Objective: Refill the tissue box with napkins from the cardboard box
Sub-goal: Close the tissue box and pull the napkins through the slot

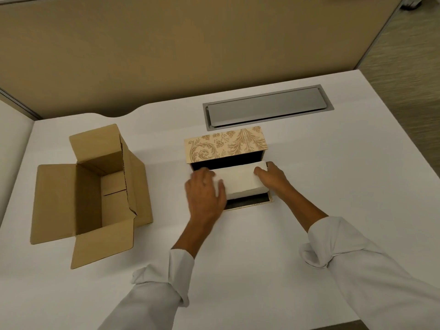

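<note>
White napkin stack in floral tissue box.

A white table carries everything here — its far edge meets a tan partition and curves inward at the back left. Set flush into the top near the back is a grey metal cable hatch, its lid closed. On the left stands a brown cardboard box, flaps spread open, resting directly on the surface. Near the middle, just in front of the hatch, sits a tissue box with a beige leaf pattern — its lid raised, its base flat on the table.
</note>
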A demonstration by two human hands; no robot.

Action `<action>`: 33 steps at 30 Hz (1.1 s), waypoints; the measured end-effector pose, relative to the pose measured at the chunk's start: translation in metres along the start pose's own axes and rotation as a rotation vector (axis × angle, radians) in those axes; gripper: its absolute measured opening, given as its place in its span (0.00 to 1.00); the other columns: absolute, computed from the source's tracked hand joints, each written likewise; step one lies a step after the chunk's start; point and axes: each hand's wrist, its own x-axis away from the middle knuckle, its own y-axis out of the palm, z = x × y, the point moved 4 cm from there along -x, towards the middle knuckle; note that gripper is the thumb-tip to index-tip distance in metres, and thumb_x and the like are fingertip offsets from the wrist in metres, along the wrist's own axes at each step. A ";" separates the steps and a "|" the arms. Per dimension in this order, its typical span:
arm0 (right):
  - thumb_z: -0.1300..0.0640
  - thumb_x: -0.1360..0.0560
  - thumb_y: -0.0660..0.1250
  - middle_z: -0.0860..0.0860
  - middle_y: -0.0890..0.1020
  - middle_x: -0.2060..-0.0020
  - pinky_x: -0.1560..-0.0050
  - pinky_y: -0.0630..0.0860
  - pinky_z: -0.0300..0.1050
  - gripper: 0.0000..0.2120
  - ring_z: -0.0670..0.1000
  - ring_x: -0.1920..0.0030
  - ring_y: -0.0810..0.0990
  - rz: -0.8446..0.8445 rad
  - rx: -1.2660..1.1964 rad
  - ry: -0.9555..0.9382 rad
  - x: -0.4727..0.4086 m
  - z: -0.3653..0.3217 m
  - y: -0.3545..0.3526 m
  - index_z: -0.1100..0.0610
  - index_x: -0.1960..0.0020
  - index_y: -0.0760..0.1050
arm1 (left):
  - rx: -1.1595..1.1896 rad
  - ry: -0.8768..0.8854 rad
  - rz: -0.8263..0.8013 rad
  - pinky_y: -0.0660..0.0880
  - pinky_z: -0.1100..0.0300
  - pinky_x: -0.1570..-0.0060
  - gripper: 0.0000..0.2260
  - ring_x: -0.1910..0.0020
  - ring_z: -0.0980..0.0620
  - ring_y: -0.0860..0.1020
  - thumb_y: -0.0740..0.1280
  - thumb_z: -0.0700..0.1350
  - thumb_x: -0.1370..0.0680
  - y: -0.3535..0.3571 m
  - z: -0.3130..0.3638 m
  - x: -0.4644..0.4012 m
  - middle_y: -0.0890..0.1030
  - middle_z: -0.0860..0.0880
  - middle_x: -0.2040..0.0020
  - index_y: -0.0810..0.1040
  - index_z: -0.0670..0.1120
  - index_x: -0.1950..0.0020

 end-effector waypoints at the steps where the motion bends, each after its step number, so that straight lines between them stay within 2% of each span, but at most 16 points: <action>1: 0.48 0.23 0.64 0.57 0.76 0.36 0.51 0.72 0.47 0.25 0.53 0.46 0.74 0.014 0.006 -0.003 0.001 0.000 -0.001 0.59 0.30 0.66 | -0.015 0.132 -0.051 0.73 0.48 0.47 0.12 0.44 0.42 0.76 0.66 0.46 0.23 0.007 0.013 0.005 0.79 0.41 0.42 0.76 0.42 0.44; 3: 0.46 0.27 0.69 0.57 0.76 0.34 0.47 0.76 0.50 0.30 0.57 0.40 0.76 0.092 0.052 0.005 0.005 -0.003 -0.008 0.59 0.30 0.68 | -0.070 0.282 -0.207 0.74 0.45 0.45 0.13 0.42 0.40 0.76 0.64 0.46 0.23 0.023 0.033 0.016 0.79 0.40 0.40 0.75 0.41 0.41; 4: 0.44 0.30 0.73 0.56 0.77 0.35 0.45 0.76 0.50 0.33 0.58 0.38 0.76 0.175 0.068 0.011 0.007 -0.007 -0.016 0.59 0.31 0.70 | -0.099 0.297 -0.288 0.74 0.45 0.43 0.15 0.40 0.40 0.75 0.63 0.47 0.22 0.031 0.037 0.019 0.77 0.40 0.38 0.74 0.42 0.38; 6: 0.42 0.34 0.76 0.55 0.80 0.39 0.49 0.77 0.47 0.32 0.57 0.40 0.79 0.396 0.010 -0.039 0.015 -0.022 -0.037 0.57 0.37 0.74 | -0.162 0.276 -0.407 0.71 0.44 0.38 0.18 0.36 0.40 0.72 0.60 0.50 0.20 0.041 0.039 0.023 0.73 0.40 0.33 0.69 0.45 0.32; 8: 0.44 0.33 0.77 0.55 0.82 0.47 0.55 0.77 0.44 0.25 0.55 0.47 0.81 0.564 -0.108 -0.219 0.020 -0.050 -0.054 0.57 0.44 0.76 | -0.207 0.267 -0.452 0.70 0.43 0.35 0.19 0.34 0.39 0.70 0.59 0.51 0.20 0.047 0.036 0.024 0.72 0.40 0.31 0.67 0.47 0.30; 10: 0.50 0.31 0.77 0.55 0.82 0.52 0.57 0.79 0.44 0.18 0.53 0.54 0.81 0.584 -0.091 -0.472 0.021 -0.089 -0.059 0.58 0.48 0.77 | -0.228 0.265 -0.481 0.69 0.42 0.34 0.19 0.33 0.39 0.69 0.60 0.51 0.20 0.050 0.035 0.023 0.71 0.40 0.30 0.66 0.48 0.30; 12: 0.52 0.29 0.75 0.55 0.82 0.53 0.54 0.79 0.45 0.15 0.51 0.55 0.79 0.466 0.058 -0.694 0.017 -0.132 -0.049 0.59 0.48 0.77 | -0.234 0.247 -0.498 0.67 0.42 0.32 0.20 0.32 0.39 0.68 0.61 0.52 0.20 0.052 0.035 0.023 0.70 0.41 0.29 0.66 0.49 0.30; 14: 0.49 0.26 0.70 0.55 0.82 0.49 0.48 0.79 0.49 0.16 0.52 0.50 0.80 0.255 0.297 -0.798 0.005 -0.166 -0.025 0.59 0.44 0.77 | -0.227 0.208 -0.503 0.65 0.41 0.30 0.20 0.31 0.39 0.67 0.62 0.52 0.21 0.053 0.037 0.023 0.69 0.42 0.28 0.66 0.50 0.30; 17: 0.38 0.21 0.58 0.56 0.79 0.35 0.38 0.74 0.56 0.28 0.59 0.38 0.77 -0.069 0.797 -0.687 -0.016 -0.186 0.017 0.57 0.31 0.71 | -0.217 0.150 -0.516 0.58 0.38 0.27 0.21 0.27 0.39 0.64 0.62 0.51 0.21 0.054 0.041 0.025 0.67 0.42 0.26 0.66 0.51 0.29; 19: 0.32 0.22 0.50 0.58 0.74 0.30 0.35 0.70 0.57 0.35 0.61 0.34 0.74 -0.212 1.000 -0.573 -0.026 -0.180 0.035 0.55 0.27 0.68 | -0.217 0.121 -0.530 0.54 0.35 0.27 0.21 0.26 0.38 0.61 0.62 0.51 0.21 0.054 0.042 0.026 0.65 0.43 0.24 0.65 0.52 0.28; 21: 0.30 0.23 0.48 0.59 0.79 0.36 0.42 0.73 0.52 0.38 0.59 0.41 0.78 -0.243 1.038 -0.553 -0.030 -0.174 0.042 0.57 0.31 0.73 | -0.216 0.102 -0.546 0.51 0.34 0.26 0.22 0.25 0.39 0.60 0.62 0.51 0.21 0.054 0.041 0.025 0.63 0.43 0.24 0.63 0.53 0.27; 23: 0.28 0.25 0.49 0.58 0.84 0.47 0.53 0.73 0.48 0.39 0.56 0.52 0.80 -0.229 1.038 -0.586 -0.030 -0.172 0.043 0.59 0.41 0.80 | -0.209 0.095 -0.556 0.50 0.34 0.26 0.23 0.24 0.39 0.59 0.62 0.50 0.21 0.054 0.042 0.026 0.63 0.43 0.23 0.63 0.52 0.26; 25: 0.25 0.27 0.49 0.56 0.84 0.59 0.62 0.71 0.45 0.42 0.53 0.61 0.79 -0.276 1.042 -0.598 -0.027 -0.171 0.042 0.59 0.52 0.83 | -0.200 0.089 -0.560 0.50 0.34 0.26 0.23 0.24 0.39 0.58 0.62 0.50 0.21 0.053 0.043 0.027 0.63 0.42 0.24 0.62 0.52 0.26; 27: 0.22 0.30 0.49 0.53 0.83 0.63 0.64 0.69 0.44 0.42 0.51 0.64 0.78 -0.342 1.027 -0.570 -0.023 -0.167 0.041 0.58 0.57 0.83 | -0.188 0.083 -0.543 0.50 0.34 0.25 0.24 0.24 0.40 0.59 0.63 0.50 0.21 0.052 0.043 0.029 0.65 0.43 0.25 0.63 0.52 0.26; 29: 0.23 0.29 0.49 0.53 0.84 0.54 0.58 0.71 0.44 0.40 0.51 0.59 0.80 -0.406 0.995 -0.514 -0.022 -0.160 0.042 0.55 0.49 0.84 | -0.174 0.080 -0.523 0.52 0.35 0.25 0.25 0.25 0.41 0.60 0.63 0.49 0.22 0.052 0.043 0.032 0.65 0.44 0.25 0.62 0.52 0.25; 33: 0.28 0.25 0.48 0.57 0.78 0.36 0.41 0.70 0.51 0.37 0.55 0.44 0.77 -0.511 0.956 -0.373 -0.022 -0.150 0.048 0.54 0.35 0.77 | -0.169 0.059 -0.545 0.49 0.35 0.26 0.27 0.23 0.40 0.57 0.63 0.50 0.21 0.054 0.043 0.037 0.62 0.45 0.23 0.59 0.53 0.24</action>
